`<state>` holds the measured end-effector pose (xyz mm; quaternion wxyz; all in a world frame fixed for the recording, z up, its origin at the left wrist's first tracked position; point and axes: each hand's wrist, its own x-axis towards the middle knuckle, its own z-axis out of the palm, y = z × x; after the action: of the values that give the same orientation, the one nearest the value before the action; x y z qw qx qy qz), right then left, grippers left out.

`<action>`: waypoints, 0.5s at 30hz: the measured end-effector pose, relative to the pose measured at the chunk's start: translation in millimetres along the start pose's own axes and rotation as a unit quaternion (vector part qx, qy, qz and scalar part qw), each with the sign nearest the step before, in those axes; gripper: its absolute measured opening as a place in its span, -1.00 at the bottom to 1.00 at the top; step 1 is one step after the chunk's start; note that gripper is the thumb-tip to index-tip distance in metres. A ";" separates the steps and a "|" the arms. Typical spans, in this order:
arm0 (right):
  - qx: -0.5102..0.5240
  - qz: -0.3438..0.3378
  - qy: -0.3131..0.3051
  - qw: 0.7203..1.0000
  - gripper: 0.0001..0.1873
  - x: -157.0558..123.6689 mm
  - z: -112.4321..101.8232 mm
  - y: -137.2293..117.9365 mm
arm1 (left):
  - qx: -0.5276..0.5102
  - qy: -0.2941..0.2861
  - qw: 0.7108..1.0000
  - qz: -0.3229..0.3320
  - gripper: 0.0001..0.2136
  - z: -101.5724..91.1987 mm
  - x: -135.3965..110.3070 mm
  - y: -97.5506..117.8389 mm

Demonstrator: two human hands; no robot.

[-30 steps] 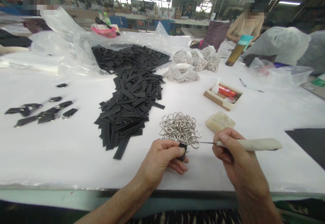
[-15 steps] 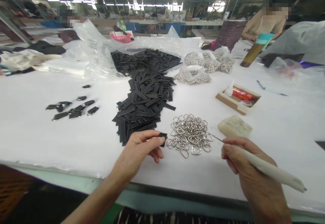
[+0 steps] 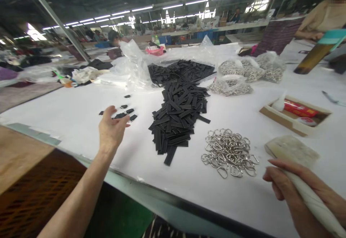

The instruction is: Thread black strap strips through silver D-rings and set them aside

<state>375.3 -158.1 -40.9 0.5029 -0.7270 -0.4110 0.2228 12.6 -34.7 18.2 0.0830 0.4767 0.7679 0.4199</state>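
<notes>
My left hand (image 3: 111, 130) is stretched out over the table to the left with its fingers apart and nothing in them, right beside a small group of finished black looped pieces (image 3: 124, 112). At the lower right my right hand (image 3: 300, 191) is closed round a white-handled tool (image 3: 310, 201). A long heap of black strips (image 3: 177, 115) lies in the middle of the white table (image 3: 81, 122). A pile of metal D-rings (image 3: 229, 153) sits between the strips and my right hand.
A pale block (image 3: 293, 148) lies by my right hand. A shallow box with a glue tube (image 3: 296, 112) stands at the right. Bags of rings (image 3: 243, 74) and clear plastic (image 3: 135, 68) lie further back. A person (image 3: 321, 18) works at the far right. An orange crate (image 3: 32, 194) stands below the table's left edge.
My left hand has swung left from the ring pile to the finished pieces and opened; the black piece it pinched is gone from it. The view has turned left.
</notes>
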 end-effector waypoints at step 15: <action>-0.114 -0.239 -0.103 0.959 -0.88 -6.5 15.8 15.1 | 0.366 -0.296 0.809 0.351 -0.78 66.4 -87.1 50.2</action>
<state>365.6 -157.2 -61.5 0.4102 -0.6335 -0.6447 0.1214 127.2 -57.3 -11.3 -0.0272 0.8100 0.5834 -0.0532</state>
